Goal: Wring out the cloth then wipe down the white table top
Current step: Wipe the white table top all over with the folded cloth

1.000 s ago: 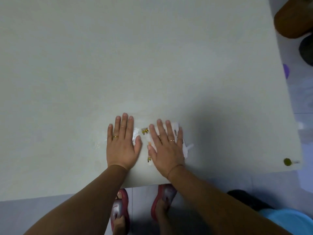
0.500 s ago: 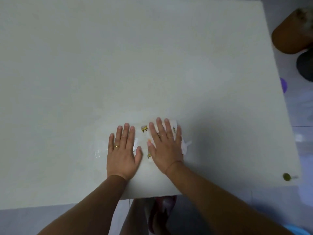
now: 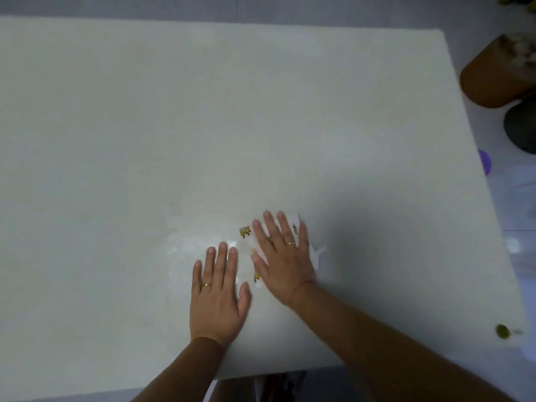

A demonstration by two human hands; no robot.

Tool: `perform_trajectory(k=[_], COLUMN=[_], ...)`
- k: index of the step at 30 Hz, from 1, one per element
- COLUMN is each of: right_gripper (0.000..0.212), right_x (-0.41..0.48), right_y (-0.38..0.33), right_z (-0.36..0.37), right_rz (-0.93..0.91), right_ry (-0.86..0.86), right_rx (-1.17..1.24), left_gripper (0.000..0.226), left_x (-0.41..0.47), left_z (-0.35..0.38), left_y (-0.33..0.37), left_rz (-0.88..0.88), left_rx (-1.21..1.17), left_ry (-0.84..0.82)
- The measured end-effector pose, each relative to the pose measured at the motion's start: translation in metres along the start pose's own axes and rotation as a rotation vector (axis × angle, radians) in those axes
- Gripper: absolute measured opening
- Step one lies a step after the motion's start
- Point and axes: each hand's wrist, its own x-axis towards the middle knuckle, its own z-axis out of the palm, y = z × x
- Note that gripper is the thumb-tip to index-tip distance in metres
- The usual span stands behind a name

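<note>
White table top (image 3: 203,126) — right hand (image 3: 282,261) flat, fingers spread, pressing white cloth (image 3: 314,253); left hand (image 3: 217,294) flat, fingers together, beside it. Brown container (image 3: 493,79) right — contents unclear.

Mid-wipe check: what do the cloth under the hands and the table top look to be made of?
Cloth: looks like thin white woven fabric with small yellow prints; it crumples and folds at its edge under the right hand.
Table top: seemingly a smooth, hard off-white laminate or painted board, matte, with a wet sheen beside the left hand. The exact material is unclear.
</note>
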Motion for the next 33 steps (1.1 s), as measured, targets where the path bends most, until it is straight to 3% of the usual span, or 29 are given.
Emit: perform_trajectory(k=[2,3,4,6,8,9,11,15,17,19,21,23,24,25,27,31,33], right_gripper=[0.057,0.056,0.055,0.055,0.058,0.059,0.059,0.056,0.054,0.055,0.057,0.059,0.059,0.060,0.060,0.056,0.054], right_x=[0.010,0.018,0.027,0.043,0.058,0.064,0.069,0.065,0.076,0.094,0.108,0.121,0.126,0.129,0.126,0.123,0.132], right_y=[0.040,0.061,0.081,0.102,0.084,0.066,0.033,0.049,0.082,0.112,0.119,0.096,0.078,0.061,0.039,0.086,0.119], right_z=[-0.008,-0.011,-0.014,-0.018,-0.015,-0.014,-0.011,-0.015,-0.020,-0.024,-0.025,-0.021,-0.020,-0.018,-0.017,-0.030,-0.035], right_rz=[-0.202,-0.191,-0.088,0.288,0.627,0.700,0.552,-0.065,-0.142,0.055,0.398,0.686,0.742,0.707,0.456,-0.049,0.047], right_ry=[0.007,0.034,0.058,0.075,0.119,0.105,0.081,0.020,0.044,0.044,0.065,0.102,0.105,0.099,0.027,-0.003,0.014], right_rx=[-0.063,-0.099,-0.101,-0.022,0.060,0.074,0.038,-0.036,-0.110,-0.108,-0.032,0.045,0.074,0.077,0.014,-0.074,-0.081], left_gripper=[0.067,0.066,0.065,0.064,0.062,0.062,0.062,0.065,0.067,0.067,0.067,0.067,0.067,0.067,0.067,0.066,0.067], left_x=[-0.001,0.000,0.003,0.016,0.042,0.060,0.098,0.145,0.151,0.152,0.152,0.152,0.151,0.151,0.150,0.151,0.152], left_z=[-0.002,-0.004,-0.006,-0.014,-0.024,-0.029,-0.036,-0.035,-0.029,-0.026,-0.025,-0.025,-0.025,-0.025,-0.025,-0.027,-0.029], left_y=[0.000,0.000,0.000,0.000,0.002,0.004,0.010,0.015,0.013,0.012,0.012,0.013,0.013,0.013,0.012,0.013,0.015], left_rz=[0.005,0.010,0.011,0.002,0.002,0.010,0.016,-0.012,-0.011,-0.008,-0.010,-0.016,-0.015,-0.013,-0.011,-0.015,-0.014], left_rx=[-0.017,-0.022,-0.028,-0.055,-0.079,-0.078,-0.062,-0.043,-0.029,-0.018,-0.011,-0.012,-0.010,-0.004,0.012,-0.013,-0.040], left_ry=[0.014,0.026,0.036,0.064,0.103,0.121,0.146,0.081,0.063,0.070,0.073,0.071,0.065,0.056,0.042,0.033,0.039])
